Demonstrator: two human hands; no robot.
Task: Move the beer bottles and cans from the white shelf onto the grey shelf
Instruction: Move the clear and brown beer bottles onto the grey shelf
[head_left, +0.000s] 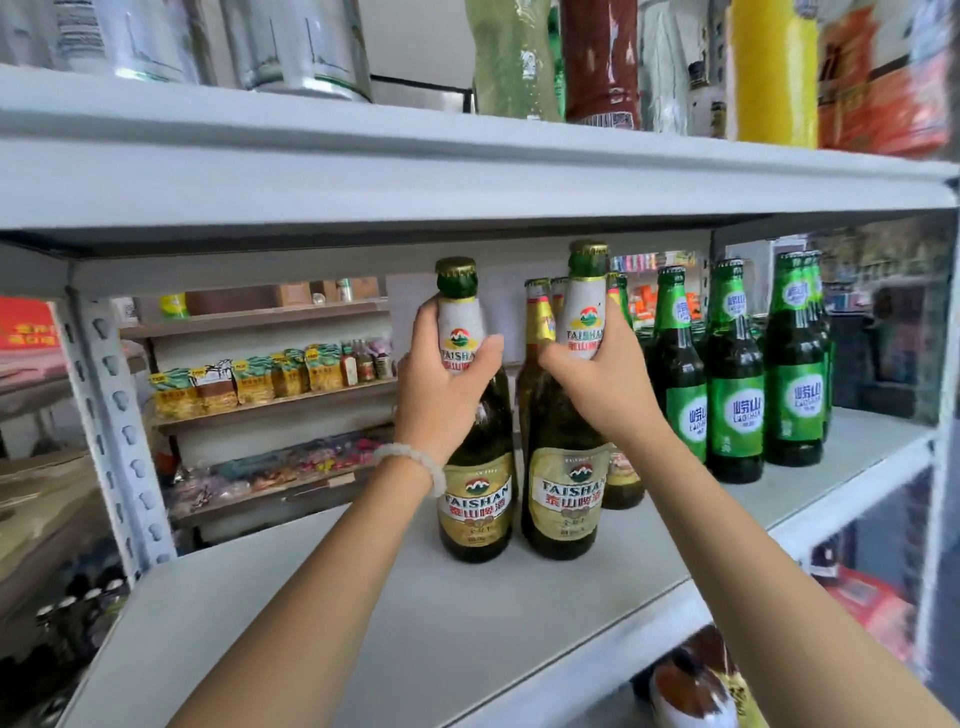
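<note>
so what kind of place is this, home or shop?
Most likely a small shop. The metal shelf holds rows of same-brand green beer bottles, and wooden shelves behind carry packaged snacks. Both hands grip Taishan bottles.

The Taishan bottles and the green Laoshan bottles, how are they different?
The Taishan bottles are dark glass with gold labels; the Laoshan bottles are bright green with green labels. The left hand and right hand each grip a Taishan neck; no hand touches the Laoshan bottles. All stand upright on one shelf.
</note>
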